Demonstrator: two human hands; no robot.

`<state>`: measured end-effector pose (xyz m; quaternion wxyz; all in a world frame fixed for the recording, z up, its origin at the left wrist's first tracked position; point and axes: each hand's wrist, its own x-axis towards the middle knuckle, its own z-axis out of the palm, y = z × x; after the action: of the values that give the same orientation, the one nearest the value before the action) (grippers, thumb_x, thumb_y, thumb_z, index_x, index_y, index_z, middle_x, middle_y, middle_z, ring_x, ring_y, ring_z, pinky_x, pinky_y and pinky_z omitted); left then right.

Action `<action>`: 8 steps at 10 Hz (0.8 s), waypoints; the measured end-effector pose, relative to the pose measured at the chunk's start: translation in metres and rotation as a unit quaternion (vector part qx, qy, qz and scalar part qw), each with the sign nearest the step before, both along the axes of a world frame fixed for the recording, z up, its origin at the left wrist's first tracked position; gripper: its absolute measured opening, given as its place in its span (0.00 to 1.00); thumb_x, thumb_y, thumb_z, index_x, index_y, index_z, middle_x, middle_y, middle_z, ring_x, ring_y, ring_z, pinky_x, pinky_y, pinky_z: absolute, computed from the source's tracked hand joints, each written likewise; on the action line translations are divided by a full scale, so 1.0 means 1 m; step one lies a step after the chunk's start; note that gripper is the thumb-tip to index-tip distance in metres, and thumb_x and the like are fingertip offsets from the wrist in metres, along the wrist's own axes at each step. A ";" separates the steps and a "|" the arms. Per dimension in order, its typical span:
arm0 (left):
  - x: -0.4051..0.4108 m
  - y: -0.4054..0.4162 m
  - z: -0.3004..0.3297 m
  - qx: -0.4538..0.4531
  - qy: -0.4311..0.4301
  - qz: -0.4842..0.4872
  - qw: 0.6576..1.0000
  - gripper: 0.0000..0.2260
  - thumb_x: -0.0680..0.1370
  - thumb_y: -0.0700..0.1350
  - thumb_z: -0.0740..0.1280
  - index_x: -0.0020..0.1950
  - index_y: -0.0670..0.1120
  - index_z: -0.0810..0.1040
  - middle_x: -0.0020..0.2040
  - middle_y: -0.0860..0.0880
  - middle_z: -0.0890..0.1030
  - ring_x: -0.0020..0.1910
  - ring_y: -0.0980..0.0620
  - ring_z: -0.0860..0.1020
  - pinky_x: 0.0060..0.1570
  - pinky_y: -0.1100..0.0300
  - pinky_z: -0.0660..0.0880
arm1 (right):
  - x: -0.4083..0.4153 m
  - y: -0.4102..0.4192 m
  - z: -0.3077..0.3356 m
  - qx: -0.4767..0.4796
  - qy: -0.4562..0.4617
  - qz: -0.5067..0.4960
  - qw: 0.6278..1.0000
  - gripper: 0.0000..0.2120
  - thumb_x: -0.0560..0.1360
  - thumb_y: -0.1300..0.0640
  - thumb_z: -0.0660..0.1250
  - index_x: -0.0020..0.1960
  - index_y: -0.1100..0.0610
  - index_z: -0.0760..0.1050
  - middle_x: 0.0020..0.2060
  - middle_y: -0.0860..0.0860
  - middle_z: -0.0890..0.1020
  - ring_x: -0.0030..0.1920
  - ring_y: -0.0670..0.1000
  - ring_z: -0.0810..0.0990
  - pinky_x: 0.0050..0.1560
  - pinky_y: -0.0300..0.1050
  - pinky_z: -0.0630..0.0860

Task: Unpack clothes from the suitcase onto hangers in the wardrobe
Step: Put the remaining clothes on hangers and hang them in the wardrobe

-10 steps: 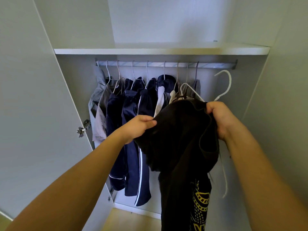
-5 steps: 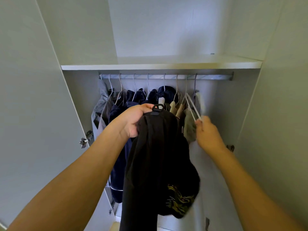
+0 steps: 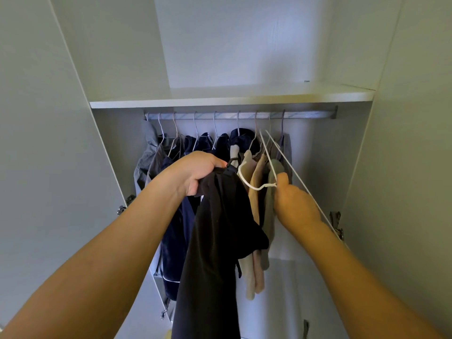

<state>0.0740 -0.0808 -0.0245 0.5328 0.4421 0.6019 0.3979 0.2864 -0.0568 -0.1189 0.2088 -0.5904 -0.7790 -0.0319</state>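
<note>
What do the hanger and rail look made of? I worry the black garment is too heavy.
Hanger: thin white wire, probably coated metal; its slim arms look straight, finish smooth. Rail: silvery tube with a dull sheen, likely metal. Black garment: soft matte fabric, draping in folds from the left hand.

Both forearms are bare from the frame's bottom edge up to the wrists. The left hand [image 3: 195, 173] and right hand [image 3: 294, 204] are bare too.

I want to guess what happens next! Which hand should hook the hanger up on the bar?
Probably the right hand: it already holds the white hanger, below the free end of the rail. The left hand grips the black garment.
</note>
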 end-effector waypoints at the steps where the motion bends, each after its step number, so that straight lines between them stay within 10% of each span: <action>1: 0.004 -0.005 0.002 0.034 0.060 -0.005 0.998 0.06 0.74 0.36 0.67 0.47 0.36 0.82 0.42 0.38 0.83 0.41 0.43 0.82 0.52 0.48 0.78 | -0.006 -0.005 0.007 -0.041 0.013 -0.007 0.999 0.08 0.82 0.57 0.49 0.59 0.57 0.63 0.42 0.53 0.74 0.39 0.56 0.73 0.40 0.50 0.70; 3: 0.005 -0.004 0.008 0.077 0.185 -0.007 0.980 0.12 0.66 0.40 0.72 0.46 0.34 0.82 0.44 0.37 0.83 0.41 0.43 0.82 0.46 0.51 0.79 | 0.000 -0.006 0.010 -0.035 0.004 0.052 0.998 0.09 0.83 0.55 0.53 0.61 0.57 0.64 0.42 0.53 0.76 0.33 0.49 0.70 0.32 0.37 0.65; 4: 0.004 -0.004 0.013 0.075 0.210 -0.008 0.975 0.18 0.64 0.42 0.71 0.49 0.33 0.80 0.44 0.36 0.83 0.42 0.42 0.81 0.46 0.49 0.78 | -0.002 -0.008 0.010 -0.024 0.001 0.047 0.999 0.09 0.82 0.54 0.49 0.58 0.55 0.64 0.40 0.52 0.75 0.38 0.54 0.74 0.39 0.50 0.73; 6: 0.010 0.006 0.018 0.091 0.364 -0.012 0.927 0.08 0.76 0.42 0.65 0.37 0.46 0.73 0.38 0.49 0.74 0.33 0.54 0.70 0.34 0.62 0.68 | 0.003 -0.005 0.005 0.016 -0.034 0.078 0.996 0.07 0.82 0.54 0.58 0.58 0.53 0.63 0.38 0.47 0.75 0.31 0.46 0.72 0.32 0.35 0.65; 7: 0.014 0.004 0.021 0.095 0.384 -0.038 0.918 0.09 0.74 0.42 0.66 0.35 0.43 0.72 0.38 0.46 0.73 0.32 0.52 0.68 0.31 0.61 0.63 | 0.001 -0.005 0.008 0.015 -0.022 0.054 0.998 0.07 0.82 0.53 0.52 0.58 0.53 0.63 0.38 0.50 0.74 0.34 0.52 0.73 0.36 0.46 0.72; 8: 0.015 0.004 0.021 0.111 0.380 -0.064 0.916 0.14 0.74 0.41 0.67 0.32 0.45 0.65 0.30 0.48 0.65 0.30 0.51 0.61 0.30 0.59 0.57 | 0.005 -0.002 0.008 0.029 -0.040 0.077 0.996 0.07 0.83 0.55 0.55 0.60 0.54 0.64 0.36 0.46 0.73 0.27 0.44 0.69 0.29 0.34 0.64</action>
<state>0.0889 -0.0765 -0.0030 0.2355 0.6535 0.6819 0.2291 0.2910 -0.0591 -0.1109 0.1964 -0.5204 -0.8287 -0.0623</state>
